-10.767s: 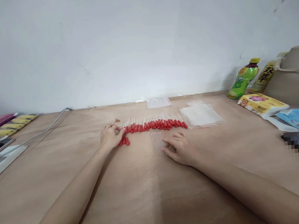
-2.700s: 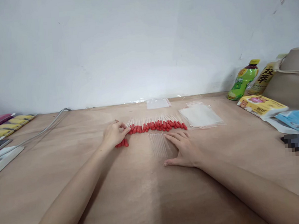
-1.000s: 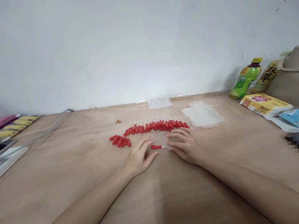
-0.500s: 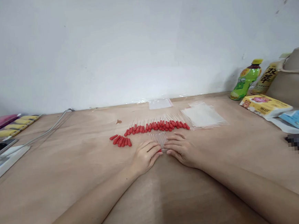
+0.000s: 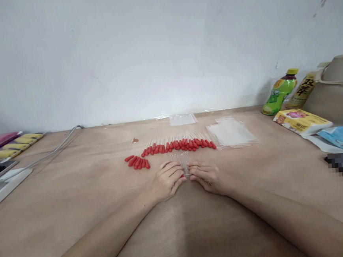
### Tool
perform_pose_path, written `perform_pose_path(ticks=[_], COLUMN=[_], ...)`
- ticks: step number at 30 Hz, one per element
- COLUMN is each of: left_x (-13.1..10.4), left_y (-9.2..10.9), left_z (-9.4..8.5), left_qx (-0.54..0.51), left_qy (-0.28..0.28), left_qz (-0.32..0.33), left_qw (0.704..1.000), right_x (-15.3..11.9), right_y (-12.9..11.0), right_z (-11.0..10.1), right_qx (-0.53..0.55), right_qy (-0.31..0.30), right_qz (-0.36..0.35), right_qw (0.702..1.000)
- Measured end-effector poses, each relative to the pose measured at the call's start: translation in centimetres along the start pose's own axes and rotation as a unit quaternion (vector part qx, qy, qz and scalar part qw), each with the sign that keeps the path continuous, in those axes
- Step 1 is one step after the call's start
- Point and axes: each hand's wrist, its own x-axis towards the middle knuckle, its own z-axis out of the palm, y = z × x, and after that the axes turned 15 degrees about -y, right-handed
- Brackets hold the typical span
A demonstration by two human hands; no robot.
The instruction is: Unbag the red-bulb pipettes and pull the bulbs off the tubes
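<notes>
Red teardrop-shaped rubber bulb (image 5: 182, 176), mostly hidden, pinched in left hand (image 5: 168, 181) over brown surface (image 5: 89, 186); clear slender tube (image 5: 187, 174) gripped by right hand (image 5: 208, 178). Hands closer than second ago: parts seem pressed together.

A brown table (image 5: 61, 208) bears a row of red-bulbed clear droppers (image 5: 177, 145), a small cluster of loose red bulbs (image 5: 139, 163), thin clear tubes (image 5: 180, 158), flat clear bags (image 5: 230, 132), a green bottle (image 5: 280, 95), a yellow pack (image 5: 303, 121) and a grey cable (image 5: 62, 143)
</notes>
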Motion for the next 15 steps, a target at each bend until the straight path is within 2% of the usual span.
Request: perform_pose_path(ticks=[15], left_x=[-0.17], left_y=[0.35], left_z=[-0.55], left_qx=[-0.037], left_qy=[-0.051], left_qz=[-0.004], left_qw=[0.998], right_x=[-0.19], right_y=[-0.29], right_z=[-0.74], right_qx=[-0.142], right_qy=[0.006], right_qz=[-0.05], right_qw=[0.989])
